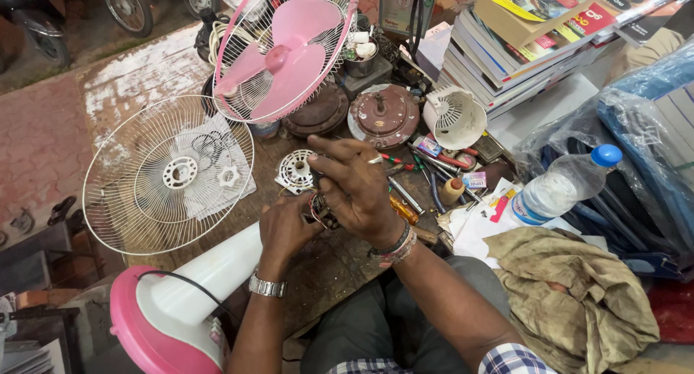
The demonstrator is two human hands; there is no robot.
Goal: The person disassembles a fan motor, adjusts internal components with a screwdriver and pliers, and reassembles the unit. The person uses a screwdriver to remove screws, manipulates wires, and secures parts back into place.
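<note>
Fingers of both hands close on a small wired fan motor (320,209) held above the workbench (325,265): left hand (285,229) cups it from below, right hand (354,190) pinches from above. Recommend steady left support, keeping the thin wires unstrained and clear of the screwdrivers (405,193).

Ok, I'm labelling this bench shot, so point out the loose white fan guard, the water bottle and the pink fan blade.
loose white fan guard (180,173), head view, on its centre hub.
water bottle (560,186), head view, on its clear body.
pink fan blade (289,59), head view, on the blade's middle.
</note>
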